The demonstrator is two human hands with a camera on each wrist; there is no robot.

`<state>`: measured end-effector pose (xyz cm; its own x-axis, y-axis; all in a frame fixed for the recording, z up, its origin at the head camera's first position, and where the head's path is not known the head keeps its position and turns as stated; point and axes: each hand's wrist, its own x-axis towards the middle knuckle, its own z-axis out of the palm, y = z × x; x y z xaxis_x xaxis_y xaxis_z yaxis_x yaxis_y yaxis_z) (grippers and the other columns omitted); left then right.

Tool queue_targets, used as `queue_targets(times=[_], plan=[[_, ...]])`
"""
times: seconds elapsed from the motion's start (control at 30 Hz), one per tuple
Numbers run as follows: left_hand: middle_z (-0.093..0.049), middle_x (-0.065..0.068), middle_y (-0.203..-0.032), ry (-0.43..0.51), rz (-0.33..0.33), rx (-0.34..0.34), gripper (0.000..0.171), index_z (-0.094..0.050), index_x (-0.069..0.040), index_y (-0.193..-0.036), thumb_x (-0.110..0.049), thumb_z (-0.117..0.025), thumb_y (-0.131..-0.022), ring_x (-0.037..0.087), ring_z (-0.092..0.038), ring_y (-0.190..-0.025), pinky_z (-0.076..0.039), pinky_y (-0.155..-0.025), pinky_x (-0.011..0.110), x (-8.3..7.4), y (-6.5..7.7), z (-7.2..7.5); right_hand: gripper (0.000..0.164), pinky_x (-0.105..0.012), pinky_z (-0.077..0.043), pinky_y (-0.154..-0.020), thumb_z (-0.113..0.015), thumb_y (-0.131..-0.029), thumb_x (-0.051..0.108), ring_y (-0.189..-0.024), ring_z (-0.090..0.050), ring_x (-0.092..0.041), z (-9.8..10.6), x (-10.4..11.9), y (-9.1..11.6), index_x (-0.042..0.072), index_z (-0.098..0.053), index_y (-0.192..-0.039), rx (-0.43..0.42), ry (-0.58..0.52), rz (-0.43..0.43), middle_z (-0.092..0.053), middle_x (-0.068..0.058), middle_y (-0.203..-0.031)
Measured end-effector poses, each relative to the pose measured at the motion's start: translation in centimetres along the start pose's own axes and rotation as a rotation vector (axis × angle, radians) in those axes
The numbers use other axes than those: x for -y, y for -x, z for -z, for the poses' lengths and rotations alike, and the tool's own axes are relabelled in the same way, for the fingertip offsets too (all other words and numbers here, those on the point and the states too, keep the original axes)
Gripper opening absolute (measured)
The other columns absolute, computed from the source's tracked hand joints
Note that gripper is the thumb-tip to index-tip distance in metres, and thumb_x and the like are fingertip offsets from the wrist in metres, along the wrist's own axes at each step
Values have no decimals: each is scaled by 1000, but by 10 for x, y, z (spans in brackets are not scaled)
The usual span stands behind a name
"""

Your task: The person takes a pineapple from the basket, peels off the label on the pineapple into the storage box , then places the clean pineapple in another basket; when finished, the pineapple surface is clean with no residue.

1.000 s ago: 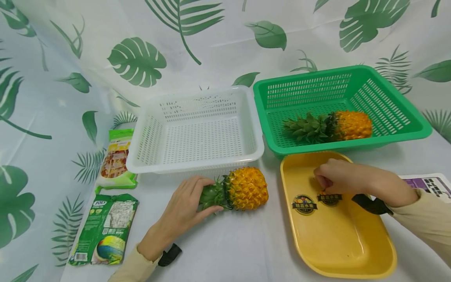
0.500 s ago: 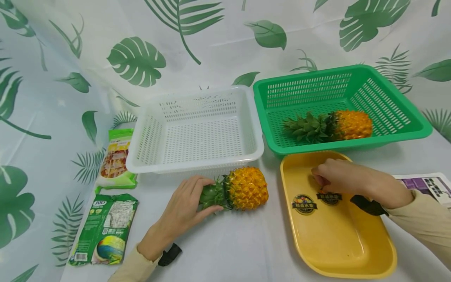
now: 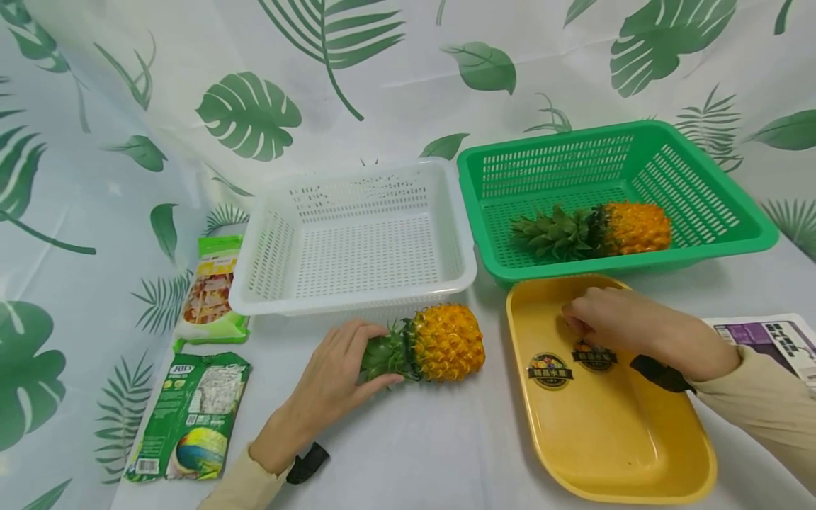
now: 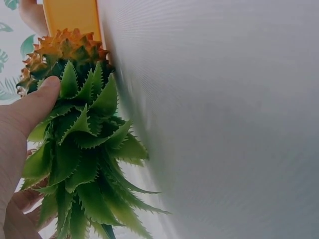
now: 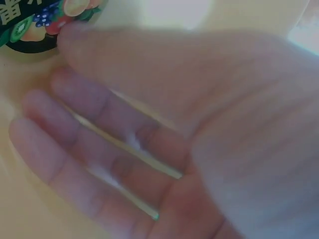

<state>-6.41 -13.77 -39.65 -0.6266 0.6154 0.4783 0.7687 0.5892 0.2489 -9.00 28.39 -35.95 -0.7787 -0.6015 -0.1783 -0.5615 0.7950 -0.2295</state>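
Observation:
My left hand (image 3: 338, 372) holds a small orange pineapple (image 3: 449, 342) by its green crown. The fruit lies on its side on the white table. In the left wrist view, the thumb lies at the base of the leaves (image 4: 82, 169), with other fingers partly hidden behind them. My right hand (image 3: 615, 322) reaches into a yellow tray (image 3: 605, 443), its fingertips low over the bottom near two round dark fruit labels. Up close, the thumb tip is at the edge of one label (image 5: 37, 30). The fingers are fairly straight, with nothing visible between them.
A white perforated basket (image 3: 353, 297) stands behind the left hand. Beside it, a green basket (image 3: 621, 263) holds another pineapple (image 3: 631, 228). Two packets, one light green (image 3: 210, 290) and one dark green (image 3: 191, 418), lie at left. A purple-and-white sheet (image 3: 780, 343) lies at right.
My right hand has shifted very slightly to the left inside the yellow tray, and its forearm lower. The left hand and its pineapple have stayed in place.

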Motion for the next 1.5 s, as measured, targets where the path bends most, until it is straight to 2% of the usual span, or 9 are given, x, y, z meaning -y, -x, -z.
queue_targets(times=[0.17, 0.43, 0.57, 0.7, 0.9, 1.0, 1.13, 1.33, 1.5], plan=[[-65, 9, -114, 6, -2, 1, 69, -60, -2, -126, -40, -92, -79, 25, -65, -103, -55, -88, 42, 0, -1, 0, 50, -27, -23, -59, -78, -90, -3, -59, -25, -6, 0, 2, 0, 20, -39, -68, -26, 19, -13, -24, 9, -64], [-65, 10, -114, 5, -5, 1, 68, -60, -1, -125, -39, -92, -79, 25, -65, -102, -55, -87, 42, 1, -3, 0, 25, -25, -33, -57, -77, -92, 5, -60, -37, -3, 20, 12, 2, 21, -61, -82, 23, -69, -26, -44, 12, -68], [-66, 10, -113, -2, -6, 0, 68, -60, -2, -125, -38, -93, -77, 25, -65, -102, -55, -87, 42, 2, -4, 0, 18, -27, -40, -57, -82, -91, 13, -65, -45, -4, 33, 26, 0, 22, -66, -93, 43, -25, 12, -56, 15, -78], [-65, 10, -113, -5, -13, -3, 69, -59, -2, -124, -37, -94, -76, 25, -65, -101, -55, -86, 42, 3, -4, -1, 24, -28, -43, -55, -88, -86, 19, -67, -51, -5, 44, 48, -3, 23, -67, -96, -27, 63, 93, -61, 14, -84], [-64, 12, -113, -15, -25, -11, 71, -58, 0, -125, -35, -95, -76, 27, -64, -101, -55, -85, 42, 2, -5, -2, 34, -30, -53, -62, -91, -83, 18, -81, -57, -10, 57, 80, -12, 22, -67, -107, -251, 100, 322, -59, 9, -104], [-64, 13, -113, -22, -30, -15, 72, -57, 2, -125, -34, -96, -76, 27, -64, -101, -54, -84, 43, 0, -4, -3, 49, -31, -55, -68, -92, -81, 14, -93, -58, -15, 60, 93, -21, 16, -62, -120, -299, 90, 434, -57, 2, -115], [-63, 13, -113, -32, -29, -17, 72, -56, 2, -125, -33, -95, -75, 28, -63, -101, -54, -83, 43, -1, -2, -3, 64, -36, -58, -80, -93, -81, 18, -109, -60, -22, 58, 105, -34, 12, -55, -133, -280, 65, 516, -56, -4, -131], [-62, 12, -113, -22, -16, -15, 73, -55, 1, -124, -33, -96, -75, 26, -62, -101, -53, -84, 42, -2, 1, -2, 74, -46, -52, -103, -90, -85, 29, -128, -56, -29, 46, 112, -53, 10, -50, -144, -174, 28, 548, -50, -9, -146], [-62, 11, -113, -18, -11, -16, 72, -55, 1, -123, -33, -96, -75, 25, -62, -101, -53, -83, 41, -3, 2, -4, 82, -51, -47, -110, -90, -86, 31, -135, -51, -32, 39, 114, -61, 7, -45, -150, -136, 15, 577, -45, -13, -153]])
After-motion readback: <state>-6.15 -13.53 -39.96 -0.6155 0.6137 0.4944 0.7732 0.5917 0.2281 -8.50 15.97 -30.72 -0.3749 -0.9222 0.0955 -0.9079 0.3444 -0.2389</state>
